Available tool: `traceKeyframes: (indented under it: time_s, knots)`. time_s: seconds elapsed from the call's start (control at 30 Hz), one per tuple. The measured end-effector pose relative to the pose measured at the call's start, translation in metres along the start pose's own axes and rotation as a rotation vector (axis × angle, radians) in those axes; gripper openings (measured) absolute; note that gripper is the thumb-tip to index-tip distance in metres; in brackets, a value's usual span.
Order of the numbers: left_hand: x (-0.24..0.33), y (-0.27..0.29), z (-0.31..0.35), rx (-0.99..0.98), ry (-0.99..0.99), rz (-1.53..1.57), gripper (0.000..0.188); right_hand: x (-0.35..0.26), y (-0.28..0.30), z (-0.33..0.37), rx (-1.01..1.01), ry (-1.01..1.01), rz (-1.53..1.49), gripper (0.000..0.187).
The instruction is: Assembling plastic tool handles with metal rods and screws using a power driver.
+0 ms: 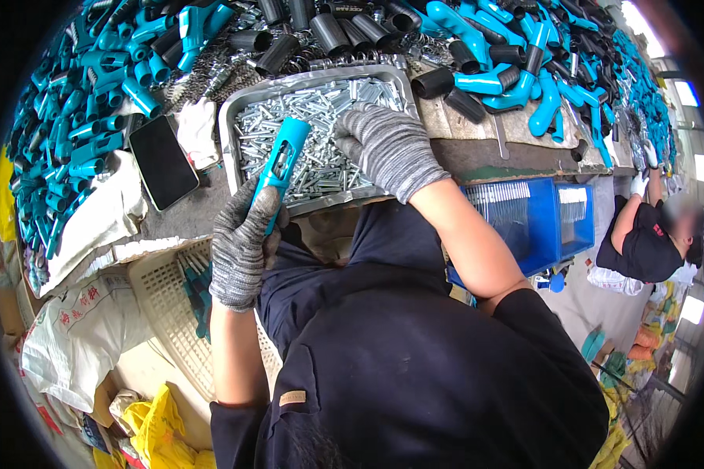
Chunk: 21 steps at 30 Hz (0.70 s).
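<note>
The lower part of a slotted teal plastic handle piece (288, 144) is wrapped by the left hand (244, 242), gloved in grey marled knit, so that much of that end is hidden; its slotted upper end is left exposed, tilted up and to the right. The fingers of the right hand (387, 148), gloved alike, are curled inward, and whether anything is pinched between them cannot be told, as the fingertips are partly concealed. The handle piece is held between the two hands, near but apart from the right one, above the left part of a rectangular silver metal tray (229, 144). The tray is filled with small silver metal pins (328, 168), by which its floor is covered. To the left, a black rectangular phone (164, 162) is laid on the grey surface (477, 159). Farther out, heaped teal and black plastic parts (70, 141) are cut off by the dark fisheye rim. Below, a cream perforated plastic basket (152, 273) is partly blocked by the left forearm. At far right, a co-worker in black (641, 242) is seen small and distorted.
</note>
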<state>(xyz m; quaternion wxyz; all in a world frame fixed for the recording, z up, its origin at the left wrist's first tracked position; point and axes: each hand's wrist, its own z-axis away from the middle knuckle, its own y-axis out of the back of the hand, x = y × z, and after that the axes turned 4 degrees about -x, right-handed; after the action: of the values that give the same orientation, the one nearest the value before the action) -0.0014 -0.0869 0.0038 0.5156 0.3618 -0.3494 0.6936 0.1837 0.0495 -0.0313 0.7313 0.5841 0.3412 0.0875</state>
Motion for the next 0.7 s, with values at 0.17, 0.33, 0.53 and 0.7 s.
traceKeyframes:
  time_s: [0.17,0.33,0.53,0.7]
  knots:
    - [0.001,0.000,-0.005,0.005,-0.032,0.005,0.037,-0.003,0.014,0.011,0.282,0.051,-0.359,0.015]
    - [0.003,-0.005,-0.011,0.002,-0.043,0.017,0.034,-0.044,0.016,0.017,0.221,0.180,-0.936,0.018]
    - [0.010,-0.016,-0.017,-0.007,-0.042,-0.011,0.028,-0.044,-0.003,0.016,0.540,0.245,-0.200,0.013]
    - [-0.001,-0.014,-0.022,-0.058,-0.013,0.146,0.027,-0.049,-0.008,0.014,0.627,0.273,-0.217,0.016]
